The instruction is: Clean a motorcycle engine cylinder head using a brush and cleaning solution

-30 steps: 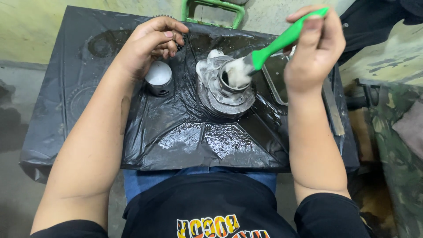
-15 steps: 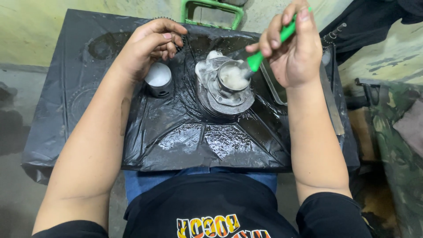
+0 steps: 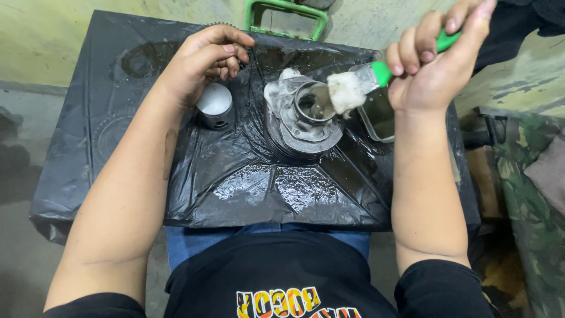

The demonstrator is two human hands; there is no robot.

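Note:
A round metal engine cylinder, wet and shiny, stands on a table covered in black plastic sheet. My right hand grips a green-handled brush whose white bristles hang just above the cylinder's right rim. My left hand rests on the sheet to the left, fingers curled loosely, holding nothing. A small grey piston stands upright just below that hand.
A clear shallow tray lies right of the cylinder, under my right hand. A green frame sits at the table's far edge. Camouflage fabric is at the right. The floor is grey-green concrete.
The brush has come up out of the cylinder's bore and moved to the right, its bristles now clear of the top. My left hand has stayed in place.

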